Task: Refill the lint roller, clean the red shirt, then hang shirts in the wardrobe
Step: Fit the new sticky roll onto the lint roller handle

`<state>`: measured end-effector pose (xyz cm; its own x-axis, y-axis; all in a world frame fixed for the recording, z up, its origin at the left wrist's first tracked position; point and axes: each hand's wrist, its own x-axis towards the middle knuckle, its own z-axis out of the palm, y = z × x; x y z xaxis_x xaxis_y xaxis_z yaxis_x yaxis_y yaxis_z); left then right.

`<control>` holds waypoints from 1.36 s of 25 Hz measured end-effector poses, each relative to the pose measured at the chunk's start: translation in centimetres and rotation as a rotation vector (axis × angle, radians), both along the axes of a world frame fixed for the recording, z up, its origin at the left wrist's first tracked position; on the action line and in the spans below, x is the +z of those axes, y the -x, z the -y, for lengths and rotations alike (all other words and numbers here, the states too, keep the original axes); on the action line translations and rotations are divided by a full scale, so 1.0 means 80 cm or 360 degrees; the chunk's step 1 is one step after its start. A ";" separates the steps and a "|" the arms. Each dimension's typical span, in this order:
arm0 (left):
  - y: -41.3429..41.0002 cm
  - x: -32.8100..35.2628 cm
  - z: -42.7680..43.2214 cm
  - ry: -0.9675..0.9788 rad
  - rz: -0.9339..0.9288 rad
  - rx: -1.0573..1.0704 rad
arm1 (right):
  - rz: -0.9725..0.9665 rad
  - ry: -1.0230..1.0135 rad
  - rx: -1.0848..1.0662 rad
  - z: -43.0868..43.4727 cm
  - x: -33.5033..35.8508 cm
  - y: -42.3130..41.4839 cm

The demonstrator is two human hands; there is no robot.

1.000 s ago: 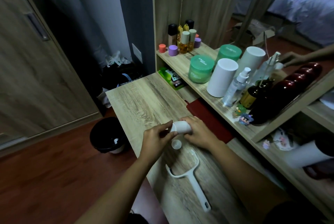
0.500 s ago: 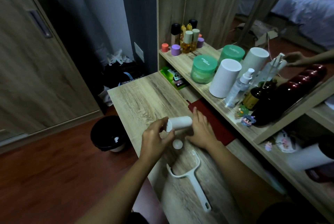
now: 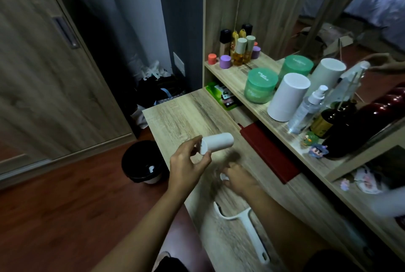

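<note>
Left forearm (image 3: pixel 135 228): bare along its full visible length, from the near edge to the left hand (image 3: pixel 188 166). Right forearm (image 3: pixel 274 212): bare from the right hand (image 3: pixel 238 178) back to a dark sleeve (image 3: pixel 324 262) at the near right corner. Right hand outline: motion-blurred.

One camera, up on my head, tipped forward and down over the wooden desk (image 3: pixel 179 118). It's close in: both my forearms come up from the bottom edge. My left hand (image 3: pixel 186 164) grips the white roll (image 3: pixel 217 142) above the desk's left edge, and my right hand (image 3: pixel 238 178) is blurred over its middle. The wide lens bends the edges. Left of the desk I catch floor (image 3: pixel 65 206) and a black bin (image 3: pixel 142 162), and right of the desk a shelf (image 3: pixel 236 74) and a mirror (image 3: pixel 328 19).
</note>
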<state>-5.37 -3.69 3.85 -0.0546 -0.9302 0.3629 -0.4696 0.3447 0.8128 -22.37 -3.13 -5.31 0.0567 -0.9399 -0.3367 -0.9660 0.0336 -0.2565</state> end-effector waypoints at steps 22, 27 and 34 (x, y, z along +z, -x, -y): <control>-0.005 -0.011 0.015 -0.1175 -0.1204 -0.0049 | 0.1718 0.0505 -0.0565 -0.043 0.109 0.026; -0.001 -0.012 0.010 -0.1212 -0.1280 -0.0036 | 0.1660 0.0597 -0.0605 -0.046 0.107 0.023; 0.007 -0.026 0.001 -0.1151 -0.1294 0.0138 | 0.1389 0.0854 -0.0618 -0.045 0.097 0.008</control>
